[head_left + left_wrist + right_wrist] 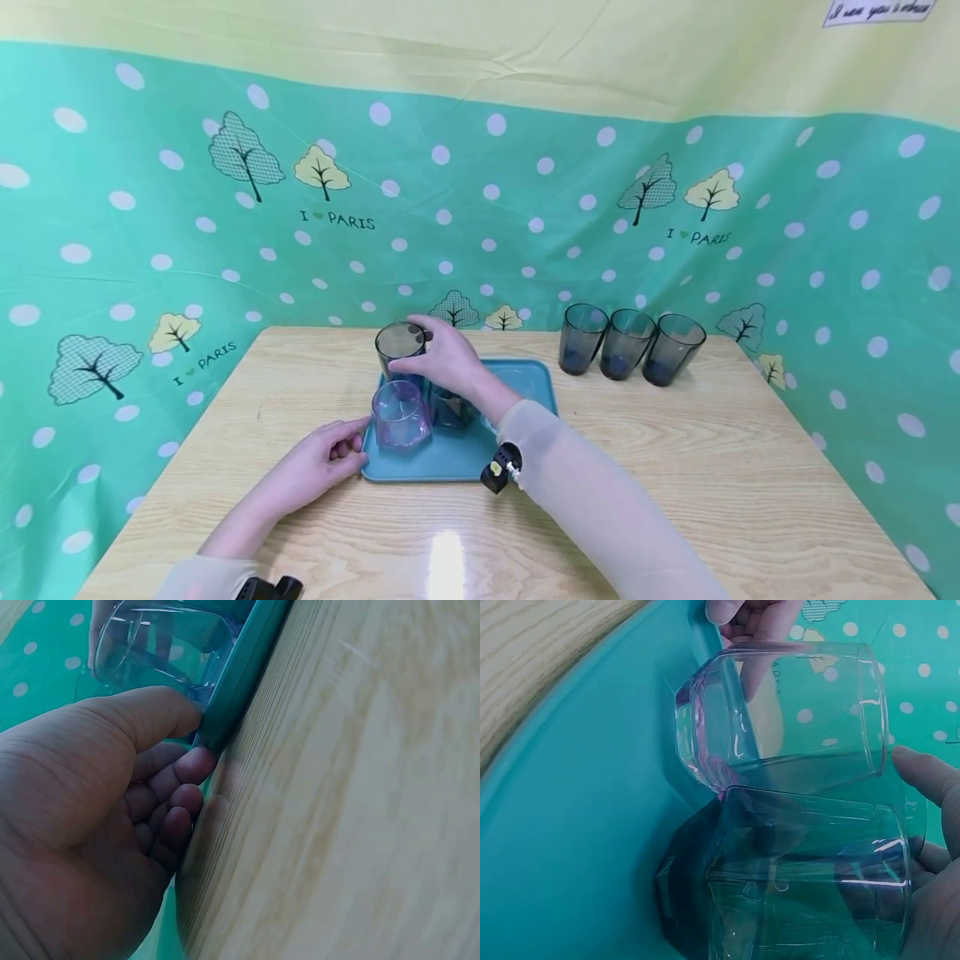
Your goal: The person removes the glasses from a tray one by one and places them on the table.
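"So, the hands?"
"I have the right hand (446, 358) curled round a smoky glass (396, 343) at the blue tray (442, 468)'s back-left corner; the left hand (324, 460) pinches the tray's edge."
"Beyond?"
"Pinkish glass (402, 417) and dark glass (452, 412) on the tray, three tall glasses (626, 343) rightward on the tabletop (675, 467)."

We see a wood-grain counter (720, 492) carrying a blue tray (450, 464) and, near the counter's back edge, three dark glasses (624, 343) in a row.
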Demonstrator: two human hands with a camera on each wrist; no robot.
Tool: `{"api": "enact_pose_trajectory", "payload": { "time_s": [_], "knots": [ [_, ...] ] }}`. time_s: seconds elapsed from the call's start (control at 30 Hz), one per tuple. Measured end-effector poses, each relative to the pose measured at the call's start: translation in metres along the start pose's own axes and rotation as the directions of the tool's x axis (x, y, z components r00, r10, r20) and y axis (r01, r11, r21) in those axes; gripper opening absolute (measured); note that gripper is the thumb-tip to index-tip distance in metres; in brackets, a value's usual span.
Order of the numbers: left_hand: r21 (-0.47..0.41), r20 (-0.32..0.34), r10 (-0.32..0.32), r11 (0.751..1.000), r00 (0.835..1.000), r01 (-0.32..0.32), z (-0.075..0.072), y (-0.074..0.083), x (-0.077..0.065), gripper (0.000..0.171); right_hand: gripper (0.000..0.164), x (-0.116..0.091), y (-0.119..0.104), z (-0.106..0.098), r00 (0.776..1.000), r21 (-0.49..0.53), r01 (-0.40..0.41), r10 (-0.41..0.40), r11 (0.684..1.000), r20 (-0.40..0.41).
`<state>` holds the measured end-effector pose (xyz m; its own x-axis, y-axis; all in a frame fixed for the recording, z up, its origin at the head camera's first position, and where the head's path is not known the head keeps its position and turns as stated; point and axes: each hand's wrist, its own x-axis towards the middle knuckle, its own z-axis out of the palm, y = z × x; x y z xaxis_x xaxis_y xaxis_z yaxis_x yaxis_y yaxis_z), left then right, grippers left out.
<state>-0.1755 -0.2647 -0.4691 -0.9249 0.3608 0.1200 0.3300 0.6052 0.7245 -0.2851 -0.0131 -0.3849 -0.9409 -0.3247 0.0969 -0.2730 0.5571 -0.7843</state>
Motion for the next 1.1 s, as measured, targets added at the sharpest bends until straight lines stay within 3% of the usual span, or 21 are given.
{"api": "enact_pose_trajectory", "payload": {
  "time_s": [0.4, 0.77, 1.1],
  "knots": [
    [0.003, -0.005, 0.003, 1.000, 1.000, -0.003, 0.001, -0.001, 0.001, 0.057, 0.088, -0.003, -0.009, -0.017, 0.999, 0.078, 0.036, -0.033, 0.996, -0.042],
    [0.000, 0.008, -0.020, 1.000, 1.000, 0.020, 0.001, 0.001, 0.001, 0.058, 0.086, -0.019, -0.018, -0.058, 0.994, 0.234, 0.087, -0.068, 0.968, -0.087],
    [-0.003, 0.003, -0.023, 1.000, 1.000, 0.023, 0.000, 0.001, 0.001, 0.058, 0.082, -0.035, -0.016, -0.092, 0.978, 0.308, 0.155, -0.101, 0.939, -0.185]
  ]
}}
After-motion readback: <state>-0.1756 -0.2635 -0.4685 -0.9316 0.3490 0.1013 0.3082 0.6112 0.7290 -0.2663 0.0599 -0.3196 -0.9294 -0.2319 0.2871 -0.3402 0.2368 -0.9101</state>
